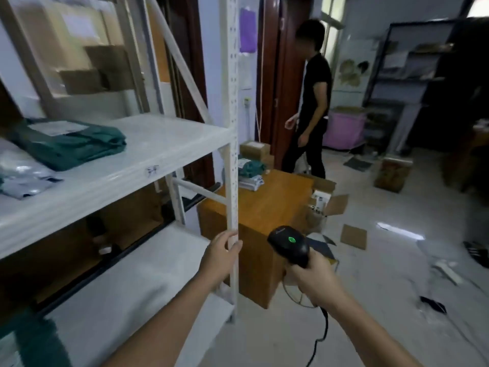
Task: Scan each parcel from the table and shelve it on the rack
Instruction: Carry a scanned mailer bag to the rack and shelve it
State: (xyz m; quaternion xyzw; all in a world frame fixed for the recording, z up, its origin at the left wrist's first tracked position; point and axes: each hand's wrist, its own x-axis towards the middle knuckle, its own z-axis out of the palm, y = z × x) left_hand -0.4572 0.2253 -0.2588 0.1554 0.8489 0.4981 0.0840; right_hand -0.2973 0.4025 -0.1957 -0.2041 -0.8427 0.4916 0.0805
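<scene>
Beside the rack (229, 154), between parcels.
Left hand (221, 251) is gripping its post; right hand (316, 278) is clutching the scanner (289, 245); next parcels (250, 173) are waiting on the table (272, 205) beyond.

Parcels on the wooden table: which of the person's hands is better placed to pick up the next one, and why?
Probably the left hand. It only grips the rack post and can let go, while the right hand is occupied holding the scanner. The parcels lie at the far end of the wooden table.
</scene>
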